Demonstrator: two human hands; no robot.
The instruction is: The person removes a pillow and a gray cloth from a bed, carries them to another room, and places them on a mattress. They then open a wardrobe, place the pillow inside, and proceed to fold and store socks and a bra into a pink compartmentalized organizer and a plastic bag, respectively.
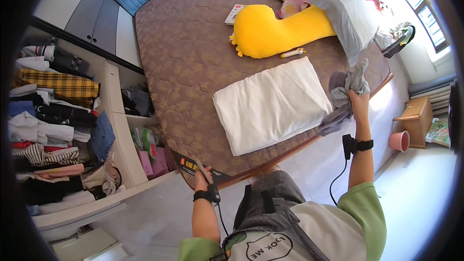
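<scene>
Bunched grey cloth (347,87) is gripped in my right hand (359,102), over the bed's front right edge. Part of it hangs down, looking dark and blurred. Close to its left lies a folded white textured blanket (273,105) on the brown quilted mattress (181,61). My left hand (203,179) is at the mattress's front left corner, beside a black label patch (186,163) with writing. It holds a thin flat object (204,171), seen nearly edge-on, possibly a phone. Both wrists wear black straps with cables.
Behind the blanket lie a yellow plush cushion (282,29), a small white-and-yellow toy (293,53) and a grey-white pillow (349,18). An open wardrobe (117,130) stuffed with clothes stands left. A wooden bed rail (282,158) runs along the front. Right are a pink bin (398,141) and wooden cabinet (417,119).
</scene>
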